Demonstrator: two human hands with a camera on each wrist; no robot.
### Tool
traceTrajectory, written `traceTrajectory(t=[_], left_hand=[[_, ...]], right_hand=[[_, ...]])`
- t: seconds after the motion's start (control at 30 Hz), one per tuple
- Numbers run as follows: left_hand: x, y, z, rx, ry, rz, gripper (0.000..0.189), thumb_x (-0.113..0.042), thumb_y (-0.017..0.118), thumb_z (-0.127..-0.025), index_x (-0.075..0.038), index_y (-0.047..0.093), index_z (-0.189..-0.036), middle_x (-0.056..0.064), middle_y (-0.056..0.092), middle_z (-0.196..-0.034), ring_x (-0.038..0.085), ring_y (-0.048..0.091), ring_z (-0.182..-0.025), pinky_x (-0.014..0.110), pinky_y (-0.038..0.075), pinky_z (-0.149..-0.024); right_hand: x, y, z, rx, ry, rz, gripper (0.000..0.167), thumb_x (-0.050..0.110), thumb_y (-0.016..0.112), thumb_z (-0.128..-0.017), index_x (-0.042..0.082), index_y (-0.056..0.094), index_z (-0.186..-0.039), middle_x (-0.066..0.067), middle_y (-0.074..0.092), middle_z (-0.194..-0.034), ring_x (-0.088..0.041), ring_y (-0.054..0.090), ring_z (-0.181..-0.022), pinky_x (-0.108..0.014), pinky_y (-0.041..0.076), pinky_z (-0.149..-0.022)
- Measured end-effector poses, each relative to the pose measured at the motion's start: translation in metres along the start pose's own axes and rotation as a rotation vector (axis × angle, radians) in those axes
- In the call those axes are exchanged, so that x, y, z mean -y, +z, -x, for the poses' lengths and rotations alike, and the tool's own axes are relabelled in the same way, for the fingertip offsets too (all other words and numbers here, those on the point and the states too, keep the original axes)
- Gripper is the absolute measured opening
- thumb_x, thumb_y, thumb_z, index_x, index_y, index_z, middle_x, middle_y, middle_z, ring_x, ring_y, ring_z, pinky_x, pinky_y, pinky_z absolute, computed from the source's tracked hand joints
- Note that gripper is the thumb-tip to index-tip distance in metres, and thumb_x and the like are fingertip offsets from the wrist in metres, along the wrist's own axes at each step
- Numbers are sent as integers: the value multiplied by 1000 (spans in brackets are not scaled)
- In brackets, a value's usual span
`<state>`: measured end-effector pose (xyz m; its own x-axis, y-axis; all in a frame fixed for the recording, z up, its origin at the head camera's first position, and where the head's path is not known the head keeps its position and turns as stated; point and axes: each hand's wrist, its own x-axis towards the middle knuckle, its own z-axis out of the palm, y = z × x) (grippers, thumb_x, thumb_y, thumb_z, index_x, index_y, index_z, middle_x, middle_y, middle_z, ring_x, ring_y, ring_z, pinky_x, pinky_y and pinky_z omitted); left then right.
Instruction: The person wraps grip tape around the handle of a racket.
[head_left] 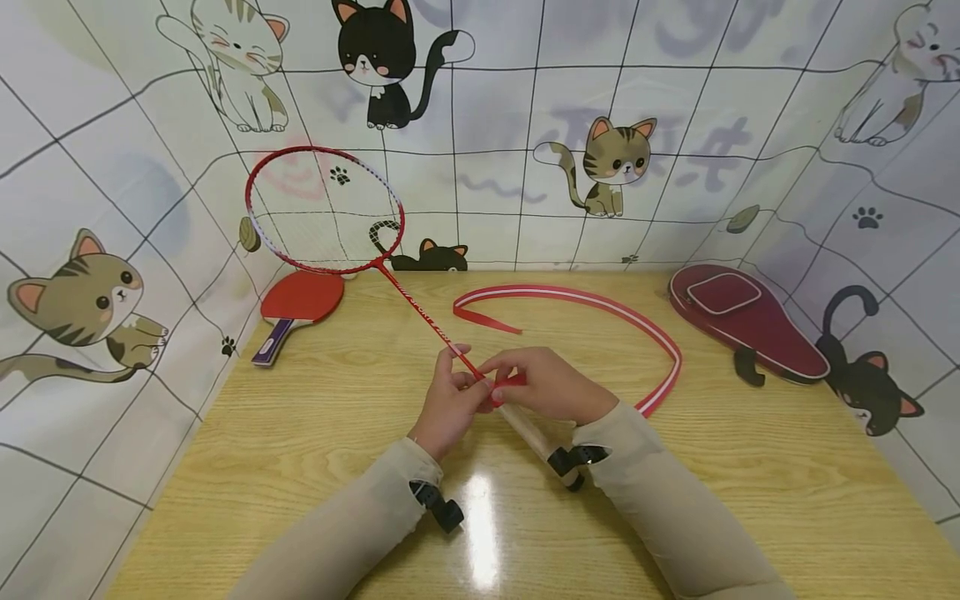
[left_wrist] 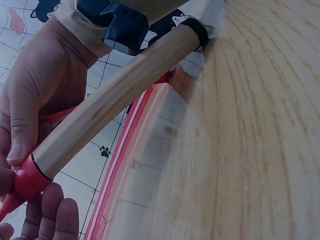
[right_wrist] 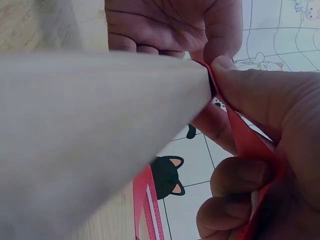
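Note:
A badminton racket point(head_left: 420, 312) with a red frame slants across the head view, its bare wooden handle point(head_left: 528, 429) towards me. My left hand point(head_left: 446, 410) holds it where the shaft meets the handle, by the red cone point(left_wrist: 31, 179). Close beside it, my right hand point(head_left: 558, 385) pinches red grip tape point(right_wrist: 250, 140) against the top of the handle. The rest of that tape, red with a white centre strip, loops over the table behind my right hand. In the right wrist view the handle is blurred and covers much of the left side.
On the wooden table point(head_left: 315, 467), a red table tennis bat point(head_left: 303, 297) lies at the back left. A dark red racket case point(head_left: 750, 321) with a small dark strap leans at the back right. Cat-print sheets enclose the back and sides.

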<state>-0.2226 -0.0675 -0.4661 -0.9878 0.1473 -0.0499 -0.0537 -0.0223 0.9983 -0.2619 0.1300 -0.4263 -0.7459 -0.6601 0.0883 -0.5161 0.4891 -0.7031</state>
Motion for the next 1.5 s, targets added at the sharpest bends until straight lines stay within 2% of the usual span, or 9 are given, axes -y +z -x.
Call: traceTrajectory(t=[0.17,0.3,0.53,0.73,1.07,1.4,1.5], left_hand=[[1,0,-1,-5,11,-5,60,-7,64,-102,-19,32,-152,17,70,-100,22,75,-82,38,63,-82],[0,0,0,-11,10,-16,61,-7,64,-102,-20,32,-152,16,69,-99,21,74,-81,37,63,-81],[-1,-1,-1,-10,18,-16,62,-5,63,-102,-19,31,-152,16,68,-97,21,75,-80,37,64,-80],[-1,0,-1,-12,15,14,61,-2,62,-101,-18,31,-152,18,69,-99,22,76,-82,39,64,-82],[-3,1,0,-7,-1,61,62,0,61,-100,-17,30,-151,22,71,-108,27,78,-89,41,63,-88],[0,2,-1,-11,-14,83,63,0,61,-99,-15,29,-151,22,69,-110,26,77,-89,42,63,-88],[0,1,-1,-14,-14,54,64,-2,61,-99,-13,28,-153,20,67,-111,26,76,-89,42,64,-86]], right_hand=[[-4,-5,1,31,-6,-48,38,18,78,-97,22,73,-134,6,74,-109,-13,68,-93,-32,57,-77],[-6,-7,2,52,-7,-73,39,12,75,-99,20,71,-136,3,74,-113,-13,69,-99,-32,58,-83],[-2,-8,2,53,19,-70,39,7,72,-99,17,70,-137,1,74,-112,-14,70,-92,-32,59,-82],[-2,-8,2,48,23,-78,38,14,77,-97,17,71,-135,3,74,-106,-14,68,-86,-32,57,-76],[-7,-6,1,66,26,-59,40,23,81,-95,25,71,-134,7,70,-97,-16,59,-76,-30,49,-64],[-3,-6,1,84,47,-57,41,20,78,-97,24,70,-136,6,70,-95,-17,62,-79,-31,51,-66],[-3,-5,1,87,54,-66,42,20,78,-97,23,69,-138,6,74,-99,-15,67,-85,-32,54,-73]])
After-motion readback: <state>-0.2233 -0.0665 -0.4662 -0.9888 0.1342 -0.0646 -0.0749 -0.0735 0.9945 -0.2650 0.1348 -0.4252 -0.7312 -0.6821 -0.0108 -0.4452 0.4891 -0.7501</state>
